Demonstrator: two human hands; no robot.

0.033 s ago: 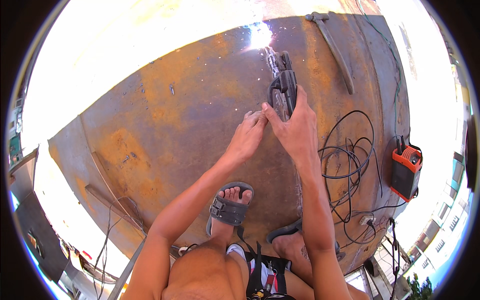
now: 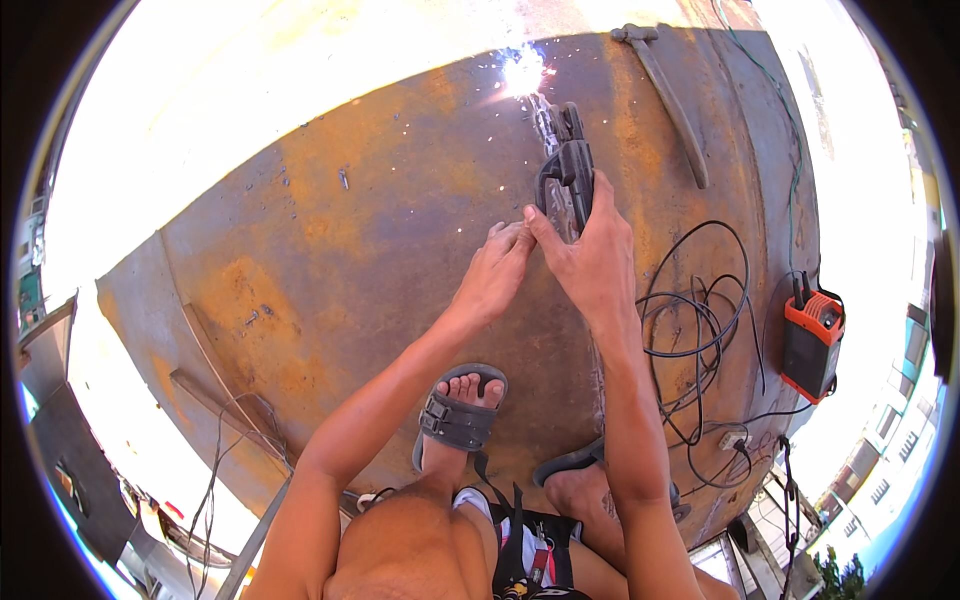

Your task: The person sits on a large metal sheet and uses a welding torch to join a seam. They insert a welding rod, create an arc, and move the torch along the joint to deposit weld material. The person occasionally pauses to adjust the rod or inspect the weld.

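My right hand (image 2: 592,245) is wrapped round a black welding electrode holder (image 2: 574,165), which points away from me along a weld seam (image 2: 545,120) on a rusty steel plate (image 2: 370,250). Past the holder's far end a bright welding arc (image 2: 523,72) glares and throws sparks; the electrode itself is lost in the glare. My left hand (image 2: 497,268) is closed just left of the holder, its fingertips against the tip of my right thumb. Whatever its fingers may hold is hidden.
A hammer (image 2: 670,100) lies at the far right of the seam. Black cable (image 2: 700,345) coils right of my forearm, near an orange-and-black welding machine (image 2: 812,345). My sandalled left foot (image 2: 460,415) stands on the plate. Loose wires (image 2: 225,440) and a metal strip (image 2: 215,405) lie at left.
The arc's glare and the scatter of sparks differ slightly. My hands and the electrode holder look unmoved.
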